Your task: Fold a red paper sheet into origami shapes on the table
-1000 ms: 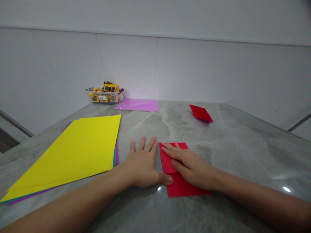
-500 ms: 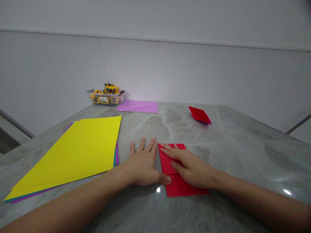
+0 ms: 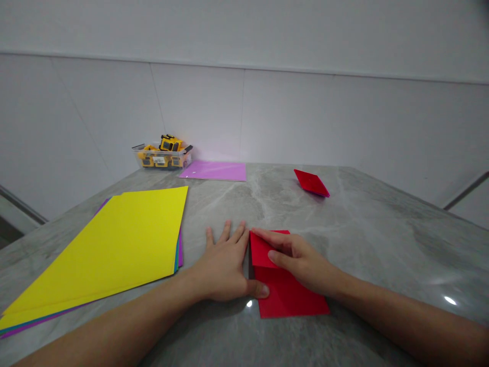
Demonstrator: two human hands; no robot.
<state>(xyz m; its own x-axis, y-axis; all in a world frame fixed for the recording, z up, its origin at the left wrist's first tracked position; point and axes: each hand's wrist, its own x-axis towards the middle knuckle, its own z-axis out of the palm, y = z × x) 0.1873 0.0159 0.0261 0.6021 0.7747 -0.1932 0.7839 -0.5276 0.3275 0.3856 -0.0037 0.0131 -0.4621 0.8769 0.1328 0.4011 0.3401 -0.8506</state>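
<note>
A folded sheet of red paper (image 3: 290,295) lies on the grey marbled table in front of me. Its far part is folded over as a flap, and the flap's near edge stands slightly raised. My right hand (image 3: 300,262) is bent over this flap, thumb on it near the raised edge and forefinger along the far fold; the other fingers are partly hidden. Flat on the table to the left, my left hand (image 3: 227,267) has its fingers spread. Its thumb tip rests on the paper's left edge.
A stack of coloured paper, yellow on top (image 3: 114,239), lies at the left. Behind are a clear plastic box (image 3: 179,160) of yellow toy vehicles and a flat purple sheet (image 3: 216,171). A folded red paper piece (image 3: 311,182) sits at the back right, before the white wall.
The flap's near edge has risen from the lower layer, with my right hand's fingers now more bent at it. My left hand stays in place. The view has shifted slightly.
</note>
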